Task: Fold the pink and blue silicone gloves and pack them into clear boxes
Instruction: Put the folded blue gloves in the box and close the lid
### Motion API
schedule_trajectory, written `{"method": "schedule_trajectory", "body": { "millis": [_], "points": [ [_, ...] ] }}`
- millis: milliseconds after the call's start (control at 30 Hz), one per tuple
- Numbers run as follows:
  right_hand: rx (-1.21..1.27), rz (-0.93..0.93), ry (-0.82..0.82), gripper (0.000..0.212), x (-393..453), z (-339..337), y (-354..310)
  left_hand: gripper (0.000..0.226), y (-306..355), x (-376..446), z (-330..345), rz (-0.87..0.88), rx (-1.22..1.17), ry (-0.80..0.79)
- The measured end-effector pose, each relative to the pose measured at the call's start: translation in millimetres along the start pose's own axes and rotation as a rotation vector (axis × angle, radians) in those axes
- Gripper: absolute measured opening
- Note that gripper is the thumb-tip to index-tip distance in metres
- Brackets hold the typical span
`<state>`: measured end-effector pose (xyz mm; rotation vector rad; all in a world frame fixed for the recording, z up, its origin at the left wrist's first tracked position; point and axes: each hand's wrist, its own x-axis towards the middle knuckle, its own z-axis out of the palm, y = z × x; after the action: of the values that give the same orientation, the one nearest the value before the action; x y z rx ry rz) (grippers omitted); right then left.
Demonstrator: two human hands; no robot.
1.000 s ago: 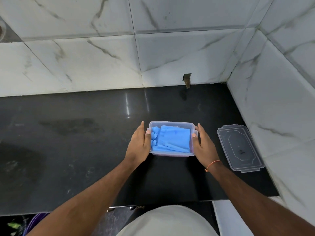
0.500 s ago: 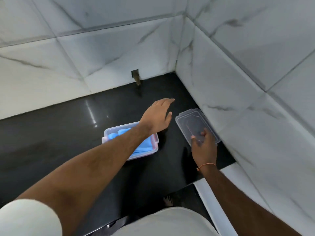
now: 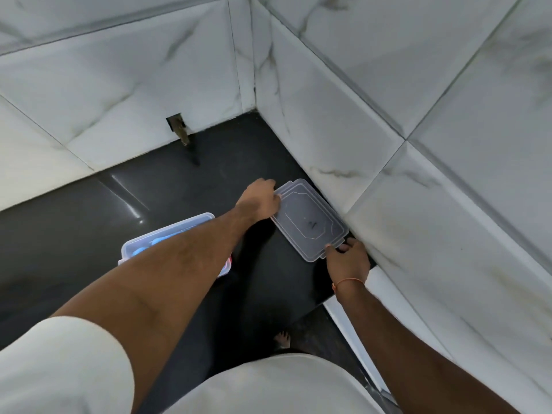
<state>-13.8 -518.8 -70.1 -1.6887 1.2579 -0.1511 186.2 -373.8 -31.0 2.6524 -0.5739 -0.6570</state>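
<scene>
A clear rectangular lid (image 3: 310, 219) lies flat on the black counter, close to the right wall. My left hand (image 3: 260, 197) grips its far left corner. My right hand (image 3: 348, 258) pinches its near right corner. The clear box (image 3: 176, 231) stands to the left of the lid, mostly hidden under my left forearm. A little of the folded blue gloves (image 3: 142, 251) shows inside it. No pink gloves are in view.
The black counter (image 3: 74, 234) ends at white marble-tiled walls behind and on the right (image 3: 418, 204). A small wall opening with a brown stub (image 3: 179, 130) sits at the back. The counter's front edge runs below my right wrist.
Both hands left the box sides and went right to the lid. My left hand crossed over the box and now holds the lid's far corner; the view swung right.
</scene>
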Motion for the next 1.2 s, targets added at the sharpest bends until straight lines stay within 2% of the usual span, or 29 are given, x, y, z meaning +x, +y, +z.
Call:
{"method": "schedule_trajectory", "body": {
  "millis": [100, 200, 267, 400, 500, 633, 767, 933, 1100, 1200],
  "points": [
    [0.065, 0.071, -0.017, 0.044, 6.9, 2.8, -2.5, 0.026, -6.3, 0.8, -1.6, -0.027, -0.065, 0.036],
    [0.136, 0.113, 0.013, 0.004, 6.8, 5.5, -8.3, 0.032, -16.7, -1.9, -8.8, -0.084, -0.161, 0.113],
    [0.161, 0.087, 0.002, 0.011, 3.8, 10.2, -15.4, 0.028, -27.2, -5.6, -18.3, -0.085, -0.221, 0.181],
    [0.326, 0.005, -0.064, 0.004, -5.6, 23.4, -38.7, 0.023, -53.1, -20.7, -48.0, -0.076, -0.349, 0.35],
    [0.443, -0.071, -0.204, 0.007, -17.7, 35.7, -65.2, 0.027, -72.1, -43.5, -71.8, -0.105, -0.407, 0.479],
    [0.469, -0.131, -0.364, 0.016, -36.0, 54.0, -95.9, 0.03, -102.3, -82.0, -95.7, -0.124, -0.424, 0.63],
    [0.441, -0.176, -0.443, 0.014, -56.7, 74.1, -109.5, 0.035, -135.6, -129.2, -99.7, -0.155, -0.591, 0.658],
    [0.245, -0.309, -0.464, 0.016, -84.5, 90.6, -108.4, 0.04, -163.8, -192.2, -84.0, -0.263, -0.817, 0.706],
    [0.096, -0.414, -0.537, 0.021, -103.9, 97.1, -89.9, 0.014, -186.4, -240.2, -49.3, -0.381, -0.871, 0.711],
    [0.032, -0.452, -0.57, 0.031, -112.6, 96.2, -79.9, 0.039, -191.2, -258.1, -30.2, -0.414, -0.891, 0.718]
  ]
}}
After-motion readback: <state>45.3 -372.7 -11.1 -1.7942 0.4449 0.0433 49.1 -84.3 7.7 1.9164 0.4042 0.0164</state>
